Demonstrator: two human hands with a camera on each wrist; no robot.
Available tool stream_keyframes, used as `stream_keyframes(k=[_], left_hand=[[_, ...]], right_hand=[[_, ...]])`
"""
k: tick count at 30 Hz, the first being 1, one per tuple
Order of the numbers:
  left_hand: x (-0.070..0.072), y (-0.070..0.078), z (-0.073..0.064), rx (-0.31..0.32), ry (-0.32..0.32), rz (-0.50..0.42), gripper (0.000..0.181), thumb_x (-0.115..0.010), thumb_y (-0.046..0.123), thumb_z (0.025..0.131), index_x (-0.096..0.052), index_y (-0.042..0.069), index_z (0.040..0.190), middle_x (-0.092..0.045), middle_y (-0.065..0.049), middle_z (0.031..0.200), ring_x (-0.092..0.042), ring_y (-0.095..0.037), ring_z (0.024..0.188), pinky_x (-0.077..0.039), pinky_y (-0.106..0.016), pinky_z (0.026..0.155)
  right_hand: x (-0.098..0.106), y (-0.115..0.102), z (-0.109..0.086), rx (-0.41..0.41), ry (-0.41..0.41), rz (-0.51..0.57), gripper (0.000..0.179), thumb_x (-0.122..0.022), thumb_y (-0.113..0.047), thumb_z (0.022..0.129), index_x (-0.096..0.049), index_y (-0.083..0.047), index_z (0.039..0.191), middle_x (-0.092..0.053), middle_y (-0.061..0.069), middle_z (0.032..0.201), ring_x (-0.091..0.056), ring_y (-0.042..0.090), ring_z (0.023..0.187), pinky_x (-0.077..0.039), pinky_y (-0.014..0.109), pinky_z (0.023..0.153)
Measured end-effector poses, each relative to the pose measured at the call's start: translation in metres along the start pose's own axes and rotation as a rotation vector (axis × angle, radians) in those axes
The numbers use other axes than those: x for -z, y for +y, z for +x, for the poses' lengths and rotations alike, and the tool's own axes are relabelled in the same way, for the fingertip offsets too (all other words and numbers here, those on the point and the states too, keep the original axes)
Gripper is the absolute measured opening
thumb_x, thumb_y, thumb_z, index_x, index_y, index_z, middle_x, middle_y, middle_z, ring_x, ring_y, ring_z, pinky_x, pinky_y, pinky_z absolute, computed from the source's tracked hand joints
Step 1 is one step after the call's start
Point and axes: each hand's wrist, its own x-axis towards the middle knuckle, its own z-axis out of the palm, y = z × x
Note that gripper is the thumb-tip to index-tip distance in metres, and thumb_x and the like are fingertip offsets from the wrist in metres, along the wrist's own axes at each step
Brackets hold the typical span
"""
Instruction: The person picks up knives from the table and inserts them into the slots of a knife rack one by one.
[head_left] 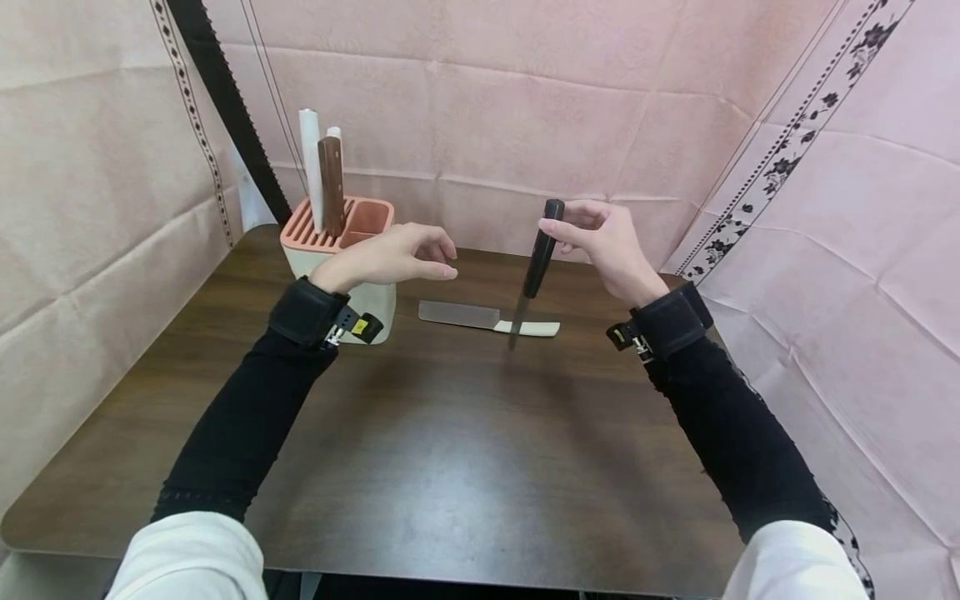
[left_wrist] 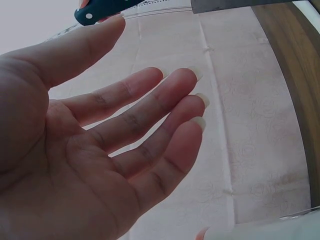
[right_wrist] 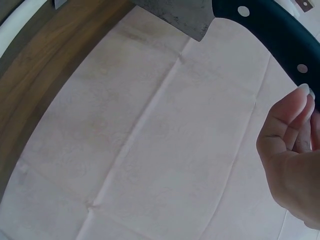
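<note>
My right hand [head_left: 603,242] pinches the top end of the black handle of a knife [head_left: 542,254], and its blade points down over the table. In the right wrist view, rivets show on the dark handle of that knife [right_wrist: 272,37]. Beneath it lies a second knife [head_left: 459,314] with a white handle, flat on the table and partly crossed by the held blade in the head view. My left hand [head_left: 397,252] is empty, fingers relaxed, in front of the knife block [head_left: 381,312]. Its palm and loosely bent fingers fill much of the left wrist view.
The knife block is cream with an orange slotted top, at the back left of the brown table [head_left: 420,467]. A brown-handled knife [head_left: 332,183] and white-handled knives [head_left: 311,167] stand in its slots. Pink patterned cloth [head_left: 510,125] hangs behind and at both sides.
</note>
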Motion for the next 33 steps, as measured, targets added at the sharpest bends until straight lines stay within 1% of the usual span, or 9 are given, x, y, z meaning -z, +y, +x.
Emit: stream_keyframes(k=[5,11,16,23,29,33], left_hand=[[-0.003,0.001,0.002,0.000,0.012,0.024,0.031,-0.067,0.023,0.091,-0.060,0.004,0.114,-0.068,-0.014,0.106,-0.063,-0.027,0.104,-0.046,-0.042,0.096],[-0.006,0.004,0.005,0.000,-0.004,0.033,0.034,-0.066,0.025,0.091,-0.060,0.004,0.117,-0.067,-0.014,0.107,-0.063,-0.027,0.105,-0.046,-0.043,0.097],[-0.008,0.007,0.007,-0.005,-0.005,0.035,0.035,-0.067,0.025,0.091,-0.059,0.004,0.117,-0.067,-0.014,0.108,-0.062,-0.027,0.106,-0.046,-0.043,0.098],[-0.011,0.009,0.010,-0.005,-0.008,0.019,0.036,-0.067,0.024,0.090,-0.059,0.003,0.118,-0.066,-0.015,0.108,-0.062,-0.027,0.105,-0.047,-0.043,0.097],[-0.013,0.011,0.011,-0.006,-0.016,0.005,0.036,-0.068,0.024,0.090,-0.059,0.003,0.118,-0.067,-0.014,0.107,-0.062,-0.026,0.104,-0.047,-0.041,0.097],[-0.014,0.010,0.013,-0.010,-0.018,0.000,0.035,-0.068,0.024,0.090,-0.059,0.003,0.117,-0.067,-0.013,0.106,-0.063,-0.026,0.103,-0.047,-0.041,0.097]], right_hand=[[-0.006,-0.002,0.000,0.016,-0.017,-0.013,0.018,-0.078,-0.012,0.081,-0.073,-0.009,0.098,-0.073,-0.003,0.087,-0.064,0.011,0.080,-0.053,0.024,0.065],[-0.011,-0.003,0.002,0.018,-0.026,-0.026,0.021,-0.078,-0.013,0.081,-0.072,-0.007,0.101,-0.073,-0.004,0.087,-0.065,0.010,0.081,-0.052,0.023,0.064],[-0.014,-0.004,0.004,0.020,-0.026,-0.048,0.019,-0.077,-0.014,0.081,-0.072,-0.009,0.099,-0.073,-0.003,0.087,-0.065,0.011,0.081,-0.052,0.023,0.065],[-0.020,-0.005,0.006,0.005,-0.022,-0.043,0.018,-0.077,-0.013,0.081,-0.072,-0.010,0.099,-0.074,-0.004,0.086,-0.066,0.010,0.081,-0.052,0.023,0.065],[-0.024,-0.008,0.006,0.001,-0.034,-0.053,0.024,-0.077,-0.015,0.081,-0.071,-0.006,0.103,-0.074,-0.004,0.086,-0.065,0.011,0.081,-0.052,0.024,0.066],[-0.026,-0.008,0.006,0.003,-0.034,-0.045,0.023,-0.077,-0.014,0.081,-0.071,-0.005,0.102,-0.074,-0.003,0.086,-0.065,0.011,0.081,-0.052,0.024,0.065]])
